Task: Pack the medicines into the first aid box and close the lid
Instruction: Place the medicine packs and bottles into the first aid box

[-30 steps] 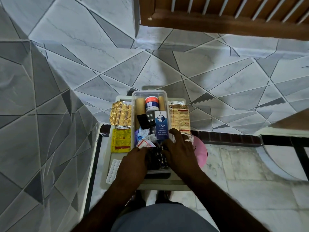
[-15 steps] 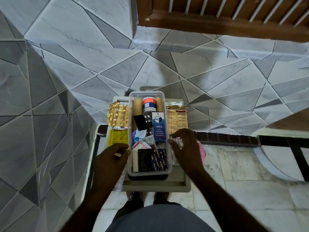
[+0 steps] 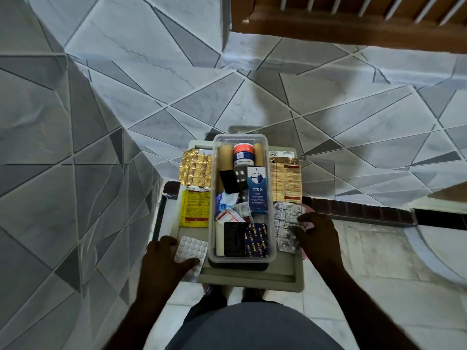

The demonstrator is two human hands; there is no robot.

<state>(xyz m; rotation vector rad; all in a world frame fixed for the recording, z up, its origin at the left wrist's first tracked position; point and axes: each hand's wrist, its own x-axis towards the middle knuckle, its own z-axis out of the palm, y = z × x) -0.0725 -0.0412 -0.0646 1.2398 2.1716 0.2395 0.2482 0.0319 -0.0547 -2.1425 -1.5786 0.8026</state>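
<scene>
A clear plastic first aid box (image 3: 271, 253) stands open on a grey tray (image 3: 285, 267), holding a white jar (image 3: 243, 154), a blue carton (image 3: 258, 188), dark strips and sachets. My left hand (image 3: 165, 263) is at the tray's near left, its fingers closed on a white tablet strip (image 3: 192, 251). Right of the box, my right hand (image 3: 317, 233) has its fingertips pinching silver blister strips (image 3: 286, 224). A gold strip (image 3: 195, 171) and a yellow sachet (image 3: 195, 207) lie left of the box. An orange-printed strip (image 3: 288, 180) lies to its right.
The tray sits on a small stand against a corner of grey patterned tiled walls (image 3: 75, 147). A dark lid-like piece (image 3: 237, 266) shows under the box's near end. A pink object (image 3: 304, 253) peeks out beneath my right hand. A wooden window frame (image 3: 353, 24) is above.
Both hands have left the inside of the box and moved outward. My left hand took hold of the white tablet strip; my right settled on the silver strips.
</scene>
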